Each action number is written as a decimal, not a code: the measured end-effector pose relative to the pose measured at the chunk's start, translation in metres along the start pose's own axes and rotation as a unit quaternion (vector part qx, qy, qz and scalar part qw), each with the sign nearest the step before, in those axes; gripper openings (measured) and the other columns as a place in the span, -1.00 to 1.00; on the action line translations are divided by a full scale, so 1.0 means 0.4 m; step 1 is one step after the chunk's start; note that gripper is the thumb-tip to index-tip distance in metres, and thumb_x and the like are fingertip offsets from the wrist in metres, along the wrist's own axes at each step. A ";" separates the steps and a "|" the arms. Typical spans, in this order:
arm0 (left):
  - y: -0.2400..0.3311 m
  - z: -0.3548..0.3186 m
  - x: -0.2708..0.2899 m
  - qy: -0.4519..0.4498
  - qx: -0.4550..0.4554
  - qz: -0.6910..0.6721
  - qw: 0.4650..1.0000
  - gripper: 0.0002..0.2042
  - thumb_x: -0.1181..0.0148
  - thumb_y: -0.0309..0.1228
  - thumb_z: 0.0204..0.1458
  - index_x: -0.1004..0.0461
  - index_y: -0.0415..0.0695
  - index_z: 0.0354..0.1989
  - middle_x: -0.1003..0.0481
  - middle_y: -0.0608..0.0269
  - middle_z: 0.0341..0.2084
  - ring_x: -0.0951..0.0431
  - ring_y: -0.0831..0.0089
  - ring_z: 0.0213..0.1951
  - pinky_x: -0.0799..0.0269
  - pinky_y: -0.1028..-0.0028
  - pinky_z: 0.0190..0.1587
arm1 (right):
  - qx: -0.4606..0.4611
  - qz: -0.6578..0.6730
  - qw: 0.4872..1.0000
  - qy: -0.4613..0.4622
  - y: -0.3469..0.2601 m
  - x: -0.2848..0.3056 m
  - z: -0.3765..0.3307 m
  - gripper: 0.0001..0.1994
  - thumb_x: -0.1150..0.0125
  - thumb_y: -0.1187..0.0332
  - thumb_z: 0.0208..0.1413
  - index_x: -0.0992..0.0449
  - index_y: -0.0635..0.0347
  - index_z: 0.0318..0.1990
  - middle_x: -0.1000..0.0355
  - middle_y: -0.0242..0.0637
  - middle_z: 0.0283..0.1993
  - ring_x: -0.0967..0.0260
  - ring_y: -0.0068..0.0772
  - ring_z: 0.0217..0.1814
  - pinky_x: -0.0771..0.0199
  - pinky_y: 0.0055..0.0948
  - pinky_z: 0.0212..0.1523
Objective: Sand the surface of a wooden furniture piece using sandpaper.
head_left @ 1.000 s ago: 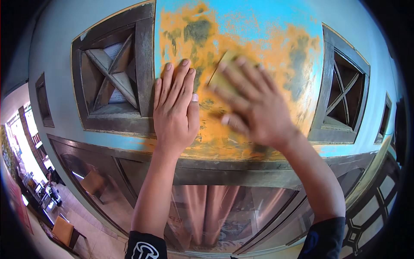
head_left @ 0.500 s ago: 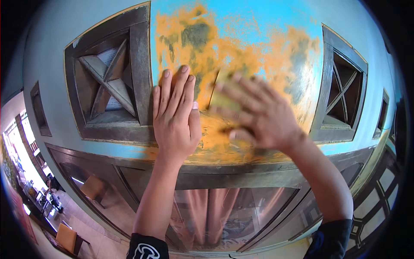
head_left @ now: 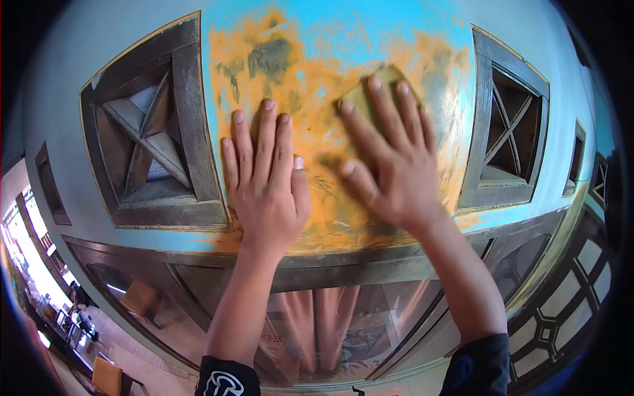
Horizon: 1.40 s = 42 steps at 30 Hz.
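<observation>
My right hand (head_left: 403, 175) presses a yellowish sheet of sandpaper (head_left: 362, 98) against a wall patch (head_left: 323, 132) of orange, with bright blue and dark grey blotches. Its fingers are spread over the sheet, whose upper corner shows beyond the fingertips; the palm hides the lower part. To its left, my left hand (head_left: 267, 178) lies flat on the same patch with fingers stretched out and nothing in them. That hand is just right of a dark wooden vent frame (head_left: 210, 145).
Another wooden vent (head_left: 505, 132) with crossed slats flanks the patch on the right. Below runs a dark wooden beam (head_left: 356, 267) above glass panes with a pink curtain (head_left: 330, 323) behind. A chair (head_left: 107, 376) stands on the tiled floor at lower left.
My right hand has slid the sandpaper up and to the right across the patch. The view has shifted, so the wall sits further left; my left hand still lies flat on it.
</observation>
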<state>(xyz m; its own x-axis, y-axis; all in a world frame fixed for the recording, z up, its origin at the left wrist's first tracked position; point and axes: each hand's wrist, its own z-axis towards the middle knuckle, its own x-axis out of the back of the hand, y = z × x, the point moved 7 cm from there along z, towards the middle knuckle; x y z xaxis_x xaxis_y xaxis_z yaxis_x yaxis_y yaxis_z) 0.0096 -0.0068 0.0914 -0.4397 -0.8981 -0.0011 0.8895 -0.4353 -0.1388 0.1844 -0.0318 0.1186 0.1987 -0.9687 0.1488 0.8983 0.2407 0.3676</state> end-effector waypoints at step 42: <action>0.027 0.038 -0.004 -0.024 -0.039 0.022 0.999 -0.56 0.08 -0.32 0.38 -0.46 -0.04 0.39 -0.36 0.22 0.45 -0.20 0.04 0.52 0.10 0.02 0.54 | -0.151 -0.015 0.988 0.022 0.148 0.023 -0.108 -0.26 -0.04 -0.18 0.37 -0.20 -0.02 0.58 0.11 0.09 0.69 0.28 0.25 0.74 0.35 0.17 0.62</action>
<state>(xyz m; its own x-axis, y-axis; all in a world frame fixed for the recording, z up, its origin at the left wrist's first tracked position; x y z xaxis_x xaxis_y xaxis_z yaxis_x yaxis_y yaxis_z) 0.0215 -0.0110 0.1051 -0.3929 -0.9188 0.0375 0.8945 -0.3913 -0.2164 0.2562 -0.0290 0.1020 0.1818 -0.9782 0.1003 0.9786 0.1899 0.0789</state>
